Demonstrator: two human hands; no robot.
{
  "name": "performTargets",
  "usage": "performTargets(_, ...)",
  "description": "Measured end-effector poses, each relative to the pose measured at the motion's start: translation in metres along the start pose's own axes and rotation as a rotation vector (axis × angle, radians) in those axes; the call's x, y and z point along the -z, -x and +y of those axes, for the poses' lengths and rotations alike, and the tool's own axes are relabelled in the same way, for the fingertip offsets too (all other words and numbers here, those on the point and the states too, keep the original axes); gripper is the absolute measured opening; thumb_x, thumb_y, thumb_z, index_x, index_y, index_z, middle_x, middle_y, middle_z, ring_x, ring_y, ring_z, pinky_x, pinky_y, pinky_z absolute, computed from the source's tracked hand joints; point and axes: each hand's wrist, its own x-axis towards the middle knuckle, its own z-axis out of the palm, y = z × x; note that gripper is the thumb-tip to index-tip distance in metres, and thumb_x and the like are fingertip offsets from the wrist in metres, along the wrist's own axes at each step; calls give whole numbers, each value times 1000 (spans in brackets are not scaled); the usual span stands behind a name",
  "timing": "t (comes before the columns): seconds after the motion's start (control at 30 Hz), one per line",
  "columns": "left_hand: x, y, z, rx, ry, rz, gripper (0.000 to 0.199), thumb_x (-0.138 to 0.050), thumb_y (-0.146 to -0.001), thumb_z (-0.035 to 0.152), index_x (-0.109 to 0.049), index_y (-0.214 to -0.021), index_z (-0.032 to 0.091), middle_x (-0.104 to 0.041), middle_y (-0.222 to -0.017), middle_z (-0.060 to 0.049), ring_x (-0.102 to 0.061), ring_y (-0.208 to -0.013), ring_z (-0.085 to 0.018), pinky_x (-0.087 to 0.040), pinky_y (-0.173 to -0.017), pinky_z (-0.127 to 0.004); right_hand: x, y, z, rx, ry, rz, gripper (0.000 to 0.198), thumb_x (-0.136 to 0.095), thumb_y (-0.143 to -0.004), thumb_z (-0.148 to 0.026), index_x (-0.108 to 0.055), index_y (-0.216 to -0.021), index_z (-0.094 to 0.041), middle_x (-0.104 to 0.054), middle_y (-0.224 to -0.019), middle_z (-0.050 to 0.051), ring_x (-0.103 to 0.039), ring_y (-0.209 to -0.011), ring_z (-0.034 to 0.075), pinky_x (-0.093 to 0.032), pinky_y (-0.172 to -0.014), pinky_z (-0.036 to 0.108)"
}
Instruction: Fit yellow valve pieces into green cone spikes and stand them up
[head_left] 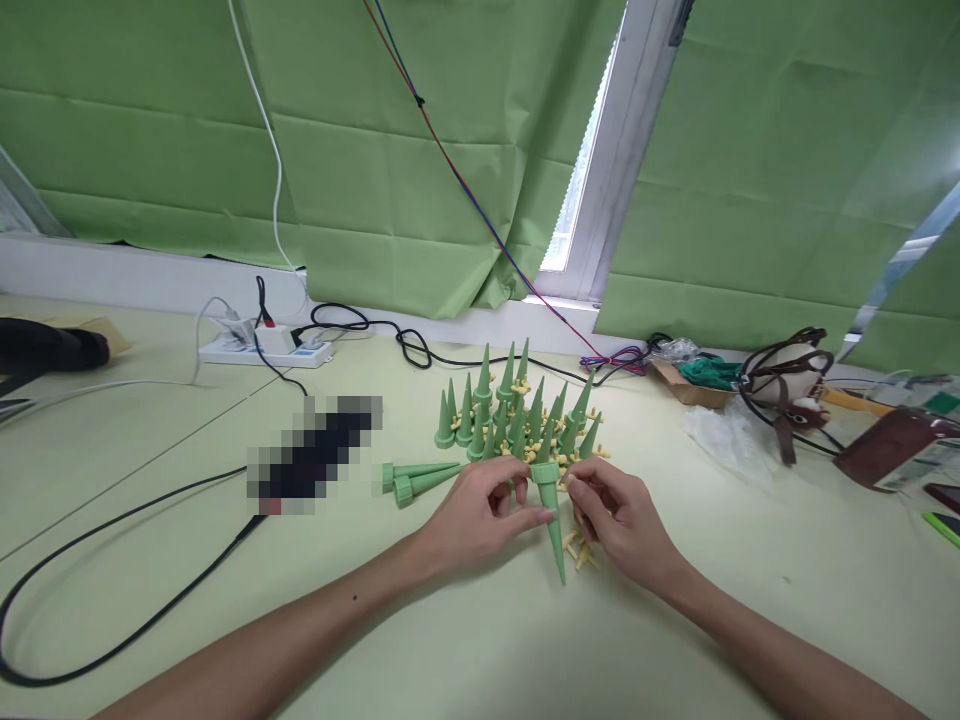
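My left hand (480, 508) grips a green plastic watering spike (553, 515), its wide collar up and its tip pointing down toward the table. Close beside the collar, my right hand (621, 515) pinches a small yellow plastic valve piece (568, 482); whether it touches the spike I cannot tell. Below the right fingers lie several loose yellow valve pieces (582, 553). Behind both hands, several green spikes (517, 415) stand tip up in a cluster, many with yellow pieces at their bases. Further green spikes (426, 484) lie on their sides left of the cluster.
On the left, a pixelated dark object (319, 458) with a black cable rests on the table (480, 650). A white power strip (266, 350) sits near the wall. To the right are a clear plastic bag (727, 435), a cardboard box (690, 385) and a brown case (885, 447).
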Motion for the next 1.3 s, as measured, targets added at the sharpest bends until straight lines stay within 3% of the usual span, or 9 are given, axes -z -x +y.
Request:
performTargets(0.33,-3,3,-4,-140,-18,70,20,-68,-87,34,-61,-97,18,-52,-76,3,-40,-56,-8,-33,-55,-22,0,-1,-2,-10,-22,-32,28,-47,-101,-42,-55,-84,-20,-46,-53,-6,-43,-44,11,-36,-46,24)
performTargets(0.53,-2,3,-3,-247,-76,97,9,-62,-89,21,-64,-97,17,-48,-73,3,-42,-59,-9,-34,-56,-22,0,-1,-2,-14,-13,-51,28,-47,-101,-42,-56,-86,-20,-46,-53,-6,-44,-44,11,-37,-47,24)
performTargets(0.67,-2,4,-7,-330,-104,116,16,-58,-86,8,-64,-98,16,-48,-76,2,-43,-60,-8,-35,-56,-20,0,0,-2,-1,-11,-57,28,-46,-102,-40,-55,-85,-19,-46,-53,-6,-43,-44,10,-37,-47,24)
performTargets(0.83,-3,4,-9,-398,-94,111,17,-54,-89,8,-63,-99,17,-51,-82,0,-43,-60,-7,-34,-54,-19,0,0,-2,10,-8,-68,27,-46,-102,-38,-55,-84,-19,-46,-54,-6,-43,-45,10,-36,-48,24)
performTargets(0.97,-4,4,-8,-365,-103,136,20,-55,-84,5,-61,-99,18,-50,-78,3,-41,-58,-7,-34,-54,-19,0,0,-1,15,-19,-57,25,-46,-102,-35,-55,-85,-20,-46,-55,-6,-42,-46,10,-37,-48,24)
performTargets(1.1,-5,4,-6,-232,-71,136,18,-57,-79,7,-56,-93,18,-50,-74,5,-40,-56,-7,-33,-53,-19,0,1,-1,48,-27,-46,23,-47,-102,-32,-56,-86,-20,-46,-57,-6,-42,-47,10,-37,-49,23)
performTargets(1.3,-3,2,0,-122,-32,73,6,-56,-86,18,-58,-80,17,-50,-72,3,-42,-59,-9,-33,-54,-21,-1,1,-2,119,-38,6,19,-48,-102,-28,-58,-88,-20,-48,-60,-5,-42,-49,9,-37,-49,23)
